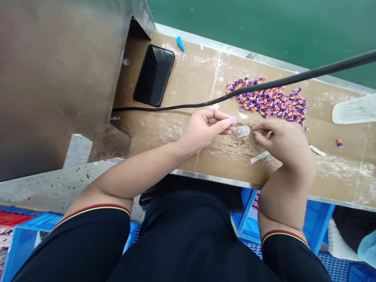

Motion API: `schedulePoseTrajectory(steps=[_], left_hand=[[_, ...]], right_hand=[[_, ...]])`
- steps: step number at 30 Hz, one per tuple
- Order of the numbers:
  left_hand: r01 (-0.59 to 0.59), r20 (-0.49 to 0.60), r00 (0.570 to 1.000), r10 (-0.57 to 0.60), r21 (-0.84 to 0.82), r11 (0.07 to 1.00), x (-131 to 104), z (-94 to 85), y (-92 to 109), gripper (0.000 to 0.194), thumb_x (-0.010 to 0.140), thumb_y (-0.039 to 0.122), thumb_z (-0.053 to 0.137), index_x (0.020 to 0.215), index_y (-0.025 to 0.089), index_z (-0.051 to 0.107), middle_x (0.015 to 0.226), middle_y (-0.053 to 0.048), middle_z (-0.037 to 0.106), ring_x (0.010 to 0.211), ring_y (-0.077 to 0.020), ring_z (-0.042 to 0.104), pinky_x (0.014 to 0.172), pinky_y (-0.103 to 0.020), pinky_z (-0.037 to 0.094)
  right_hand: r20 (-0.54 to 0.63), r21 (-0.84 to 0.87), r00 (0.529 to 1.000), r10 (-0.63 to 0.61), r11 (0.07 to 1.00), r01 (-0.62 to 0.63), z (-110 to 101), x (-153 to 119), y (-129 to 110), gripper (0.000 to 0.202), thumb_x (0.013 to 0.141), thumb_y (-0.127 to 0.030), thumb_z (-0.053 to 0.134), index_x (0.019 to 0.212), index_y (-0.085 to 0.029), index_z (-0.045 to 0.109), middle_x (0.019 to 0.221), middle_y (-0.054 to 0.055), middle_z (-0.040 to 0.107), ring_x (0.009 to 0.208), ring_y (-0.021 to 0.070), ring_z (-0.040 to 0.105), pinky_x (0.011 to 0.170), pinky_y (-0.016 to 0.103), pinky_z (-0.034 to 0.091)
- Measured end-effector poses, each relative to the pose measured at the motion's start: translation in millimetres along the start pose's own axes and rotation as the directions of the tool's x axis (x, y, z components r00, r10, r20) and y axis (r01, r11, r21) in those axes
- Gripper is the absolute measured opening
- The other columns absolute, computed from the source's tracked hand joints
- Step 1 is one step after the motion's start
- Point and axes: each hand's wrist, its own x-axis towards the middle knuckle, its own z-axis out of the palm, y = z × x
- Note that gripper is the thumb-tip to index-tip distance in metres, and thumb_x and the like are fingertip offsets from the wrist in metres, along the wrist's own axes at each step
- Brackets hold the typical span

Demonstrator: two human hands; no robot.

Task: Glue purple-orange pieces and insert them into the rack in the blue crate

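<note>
A small clear plastic bottle or nozzle stands on the cardboard-covered bench between my two hands. My left hand is beside it on the left, thumb pressed to the fingers; whatever they may hold is hidden. On its right, my right hand pinches thumb and forefinger close to the clear piece, and anything between the tips is too small to name. Behind the right hand lies a heap of small purple, orange and pink pieces. Dark specks or droplets cover the cardboard around the clear piece.
A black cable crosses above the bench, passing over the heap. Left are a phone, a blue cone-shaped cap and a metal housing. Right are a white ridged object and one loose piece. Blue crates stand below.
</note>
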Motion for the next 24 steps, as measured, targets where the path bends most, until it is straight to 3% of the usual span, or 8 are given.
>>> schedulePoseTrajectory(steps=[2, 5, 8, 11, 16, 20, 24], left_hand=[[-0.006, -0.011, 1.000, 0.006, 0.012, 1.000, 0, -0.1, 0, 0.043, 0.080, 0.048, 0.104, 0.090, 0.015, 0.078, 0.096, -0.009, 0.087, 0.087, -0.0169, 0.084, 0.083, -0.028, 0.070], [-0.013, -0.019, 1.000, 0.013, 0.020, 1.000, 1, -0.4, 0, 0.044, 0.079, 0.048, 0.105, 0.093, 0.015, 0.079, 0.094, -0.008, 0.086, 0.082, -0.0155, 0.083, 0.079, -0.027, 0.070], [-0.027, -0.013, 1.000, 0.027, 0.012, 1.000, 1, 0.1, -1, 0.050, 0.075, 0.051, 0.107, 0.099, 0.014, 0.083, 0.094, -0.008, 0.086, 0.082, -0.0155, 0.082, 0.080, -0.028, 0.070], [-0.037, -0.014, 0.999, 0.037, 0.004, 0.999, 1, 1.2, -2, 0.051, 0.073, 0.051, 0.108, 0.101, 0.015, 0.086, 0.098, -0.009, 0.087, 0.085, -0.0154, 0.082, 0.086, -0.030, 0.071], [-0.100, -0.001, 0.995, 0.100, 0.007, 0.995, 1, 1.2, -5, 0.045, 0.078, 0.052, 0.105, 0.102, 0.017, 0.090, 0.102, -0.009, 0.088, 0.090, -0.0158, 0.082, 0.092, -0.031, 0.070], [-0.222, 0.023, 0.975, 0.221, 0.099, 0.970, 1, 0.1, -6, 0.038, 0.084, 0.048, 0.102, 0.105, 0.019, 0.091, 0.104, -0.010, 0.087, 0.098, -0.0203, 0.083, 0.096, -0.036, 0.069], [-0.387, 0.043, 0.920, 0.389, 0.243, 0.889, 0, -1.1, -4, 0.022, 0.092, 0.043, 0.096, 0.105, 0.026, 0.093, 0.103, -0.008, 0.086, 0.105, -0.0213, 0.079, 0.104, -0.039, 0.065]], right_hand=[[-0.018, -0.013, 1.000, 0.023, 1.000, -0.023, 0, 1, -5, 0.011, 0.087, -0.018, 0.074, 0.083, -0.027, 0.079, 0.076, 0.001, 0.077, 0.067, 0.0210, 0.070, 0.065, 0.035, 0.052], [-0.150, 0.055, 0.989, 0.012, 0.998, -0.004, -5, 3, -17, 0.013, 0.090, -0.016, 0.074, 0.087, -0.027, 0.082, 0.077, 0.000, 0.079, 0.064, 0.0197, 0.071, 0.063, 0.035, 0.055], [-0.329, 0.168, 0.944, 0.022, 0.985, 0.036, -5, 4, -34, 0.011, 0.095, -0.018, 0.078, 0.095, -0.027, 0.084, 0.085, 0.002, 0.083, 0.066, 0.0192, 0.074, 0.059, 0.034, 0.059], [-0.418, 0.331, 0.905, 0.080, 0.941, 0.070, 4, 4, -52, 0.007, 0.099, -0.022, 0.079, 0.102, -0.028, 0.082, 0.093, 0.003, 0.084, 0.075, 0.0211, 0.080, 0.064, 0.035, 0.066], [-0.391, 0.592, 0.906, 0.163, 0.798, 0.112, 22, 3, -74, 0.001, 0.105, -0.028, 0.078, 0.106, -0.028, 0.080, 0.094, 0.001, 0.083, 0.076, 0.0190, 0.082, 0.069, 0.034, 0.070], [-0.352, 0.639, 0.919, 0.180, 0.763, 0.096, 26, 5, -81, 0.006, 0.106, -0.033, 0.078, 0.106, -0.027, 0.080, 0.091, 0.002, 0.081, 0.077, 0.0190, 0.081, 0.070, 0.034, 0.071], [-0.318, 0.653, 0.926, 0.204, 0.755, 0.058, 25, 6, -83, 0.016, 0.106, -0.043, 0.080, 0.104, -0.026, 0.078, 0.090, 0.003, 0.081, 0.075, 0.0197, 0.081, 0.072, 0.036, 0.073]])
